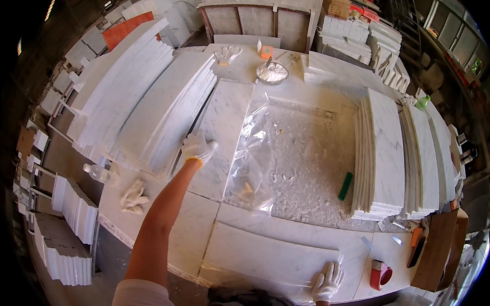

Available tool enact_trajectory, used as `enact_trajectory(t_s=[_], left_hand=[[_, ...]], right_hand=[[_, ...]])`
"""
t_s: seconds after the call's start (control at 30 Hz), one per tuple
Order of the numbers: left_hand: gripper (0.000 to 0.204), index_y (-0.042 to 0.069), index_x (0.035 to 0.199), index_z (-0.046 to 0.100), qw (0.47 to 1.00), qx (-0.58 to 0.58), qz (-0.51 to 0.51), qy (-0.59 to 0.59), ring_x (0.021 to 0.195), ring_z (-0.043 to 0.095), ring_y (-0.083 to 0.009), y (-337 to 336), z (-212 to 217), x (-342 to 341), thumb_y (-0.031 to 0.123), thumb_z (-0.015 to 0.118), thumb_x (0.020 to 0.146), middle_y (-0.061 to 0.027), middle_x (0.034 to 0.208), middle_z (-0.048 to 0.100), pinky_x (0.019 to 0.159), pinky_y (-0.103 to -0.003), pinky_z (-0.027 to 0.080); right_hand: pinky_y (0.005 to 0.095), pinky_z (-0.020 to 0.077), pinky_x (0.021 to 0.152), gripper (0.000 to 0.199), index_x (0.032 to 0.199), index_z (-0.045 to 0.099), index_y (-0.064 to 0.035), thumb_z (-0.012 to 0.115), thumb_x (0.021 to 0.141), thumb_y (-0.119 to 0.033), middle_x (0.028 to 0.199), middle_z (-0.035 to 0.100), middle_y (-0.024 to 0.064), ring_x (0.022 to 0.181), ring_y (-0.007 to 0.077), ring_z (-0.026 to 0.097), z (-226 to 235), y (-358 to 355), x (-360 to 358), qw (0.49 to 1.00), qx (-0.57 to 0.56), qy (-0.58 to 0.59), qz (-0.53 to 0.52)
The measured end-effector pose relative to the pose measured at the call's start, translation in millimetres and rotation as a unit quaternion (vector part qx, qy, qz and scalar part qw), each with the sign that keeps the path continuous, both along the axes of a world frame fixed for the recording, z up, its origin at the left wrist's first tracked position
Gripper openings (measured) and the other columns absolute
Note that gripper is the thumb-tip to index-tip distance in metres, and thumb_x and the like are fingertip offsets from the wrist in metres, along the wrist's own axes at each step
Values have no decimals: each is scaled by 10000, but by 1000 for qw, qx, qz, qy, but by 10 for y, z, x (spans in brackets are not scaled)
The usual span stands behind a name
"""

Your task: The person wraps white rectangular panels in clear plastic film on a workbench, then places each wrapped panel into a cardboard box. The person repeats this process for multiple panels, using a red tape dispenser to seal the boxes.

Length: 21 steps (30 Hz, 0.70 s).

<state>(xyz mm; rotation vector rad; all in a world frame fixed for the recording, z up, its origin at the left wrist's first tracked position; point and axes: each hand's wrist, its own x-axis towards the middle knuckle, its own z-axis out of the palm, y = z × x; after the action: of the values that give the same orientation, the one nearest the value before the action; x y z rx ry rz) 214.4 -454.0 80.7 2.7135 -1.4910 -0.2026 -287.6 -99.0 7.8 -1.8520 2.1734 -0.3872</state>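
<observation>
My left hand, in a white knit glove with a yellow cuff, reaches forward with fingers extended. It rests at the left edge of a grey-veined marble slab, beside a stack of slabs. My right hand, gloved too, lies with spread fingers on the right end of a long white marble slab at the near side of the table. Clear film seems to cover part of that slab. Crumpled clear plastic film lies along the right edge of the veined slab.
Marble stacks stand left and right. A red tape dispenser, cardboard box and green block lie at right. Spare gloves and a plastic bottle lie left; a bowl sits at the back.
</observation>
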Motion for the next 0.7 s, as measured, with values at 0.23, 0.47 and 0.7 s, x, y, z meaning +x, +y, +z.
enact_trajectory(t_s=[0.23,0.47,0.7], left_hand=[[1097,130,1603,215,995,88,17,-47,1486,253,-425,-275,49,-771,788,570,800,-185,1637,246,1063,-653,339],[995,126,1623,122,980,151,19,-131,1461,262,-491,-549,-237,-896,514,655,878,-229,1642,200,1036,-678,338],[487,50,1321,600,990,95,-88,-63,1188,603,-455,-808,-452,-443,285,608,895,-261,1316,590,917,-572,494]], right_hand=[[589,235,1182,559,1380,521,44,495,914,-265,1457,458,277,1372,494,380,-230,75,-187,1000,-2,15,22],[592,245,1178,557,1372,531,36,513,890,-243,1449,468,272,1360,481,404,-279,79,-237,999,-2,25,24],[582,255,1175,531,1362,555,24,519,901,-237,1441,486,260,1360,461,415,-261,60,-268,999,-10,23,27]])
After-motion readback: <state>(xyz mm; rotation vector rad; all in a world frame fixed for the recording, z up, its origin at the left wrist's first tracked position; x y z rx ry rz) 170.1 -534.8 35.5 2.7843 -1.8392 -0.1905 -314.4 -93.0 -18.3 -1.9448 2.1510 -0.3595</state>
